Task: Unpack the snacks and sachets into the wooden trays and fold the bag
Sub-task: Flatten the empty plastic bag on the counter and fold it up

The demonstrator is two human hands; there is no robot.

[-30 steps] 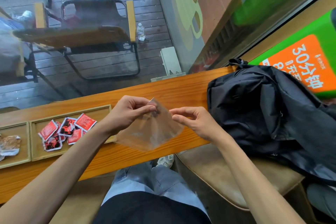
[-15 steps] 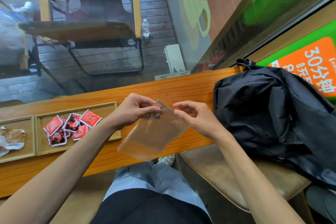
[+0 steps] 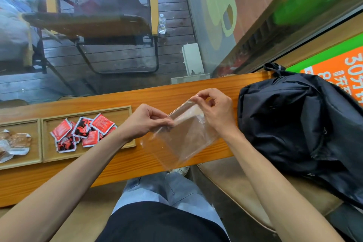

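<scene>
A clear plastic bag (image 3: 184,139) hangs over the wooden counter, held by its top edge. My left hand (image 3: 146,121) pinches the bag's left end, and my right hand (image 3: 215,108) pinches its upper right corner, higher and farther away. The bag looks empty. Several red sachets (image 3: 82,133) lie heaped in the right wooden tray (image 3: 125,112). Brown-and-white snack packets (image 3: 13,143) lie in the left wooden tray (image 3: 36,124) at the frame's left edge.
A black backpack (image 3: 298,129) fills the counter's right end and overhangs a tan stool (image 3: 225,179). The narrow orange wooden counter (image 3: 121,165) runs along a window. My legs are below the counter.
My hands have drawn apart along the bag's top edge: the right hand moved up and right. The bag now hangs stretched wider between them.
</scene>
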